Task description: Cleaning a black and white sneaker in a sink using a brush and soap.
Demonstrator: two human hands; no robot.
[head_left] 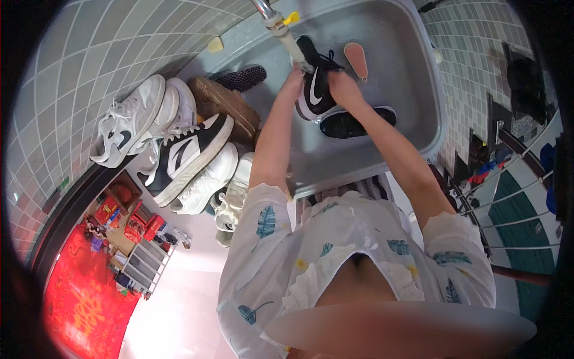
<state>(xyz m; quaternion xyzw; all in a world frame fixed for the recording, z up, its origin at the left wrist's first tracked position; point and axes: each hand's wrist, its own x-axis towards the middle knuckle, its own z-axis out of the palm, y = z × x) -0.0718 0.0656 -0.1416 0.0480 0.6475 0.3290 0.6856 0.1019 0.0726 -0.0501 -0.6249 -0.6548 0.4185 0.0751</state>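
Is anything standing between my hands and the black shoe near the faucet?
Nothing visible: the left hand and right hand both touch the black shoe; the faucet hangs close to the left hand.

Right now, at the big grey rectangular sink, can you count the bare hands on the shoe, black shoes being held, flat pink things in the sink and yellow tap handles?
Bare hands, left hand and right hand: 2
Black shoe with curved white mark, held: 1
Flat pink tapering piece: 1
Small yellow tap handle: 1
Total: 5
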